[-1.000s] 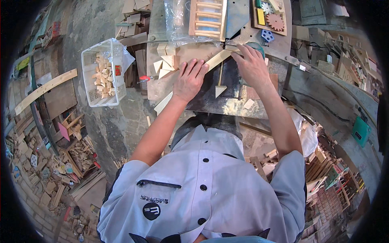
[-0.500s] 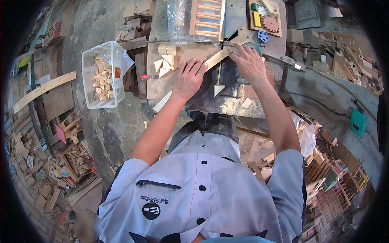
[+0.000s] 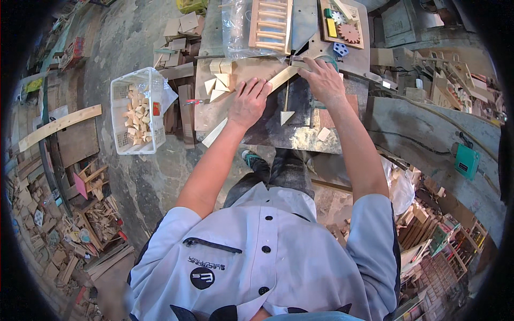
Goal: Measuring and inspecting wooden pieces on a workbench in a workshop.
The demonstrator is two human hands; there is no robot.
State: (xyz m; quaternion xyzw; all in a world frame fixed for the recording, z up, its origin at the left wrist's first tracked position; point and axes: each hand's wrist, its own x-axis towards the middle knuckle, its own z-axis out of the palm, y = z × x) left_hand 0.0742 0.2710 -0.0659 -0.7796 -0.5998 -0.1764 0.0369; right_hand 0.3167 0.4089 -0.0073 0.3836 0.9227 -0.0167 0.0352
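A long pale wooden strip (image 3: pixel 280 78) lies slantwise across the work table, its near end sticking out past the left front edge. My left hand (image 3: pixel 249 104) is closed over the strip's middle, fingers on top and thumb hidden. At the far end my right hand (image 3: pixel 321 83) bends its fingers over the strip, beside a small wooden piece (image 3: pixel 301 63). Below the strip, a triangular offcut (image 3: pixel 287 116) rests at the end of a narrow slot in the dark table surface (image 3: pixel 267 125). Several cut wooden blocks (image 3: pixel 218 79) sit left of my left hand.
A white plastic crate (image 3: pixel 159 115) of small wood pieces stands on the floor at left. Farther back are a dowelled wooden frame (image 3: pixel 271 24) and a tray with toy gears (image 3: pixel 342 21). A red-handled tool (image 3: pixel 194 101) lies at the table's left edge. A wood scrap (image 3: pixel 323 134) lies near the front.
The view has shifted slightly, bringing more of my legs and one shoe into sight. Both hands keep nearly the same places on the strip.
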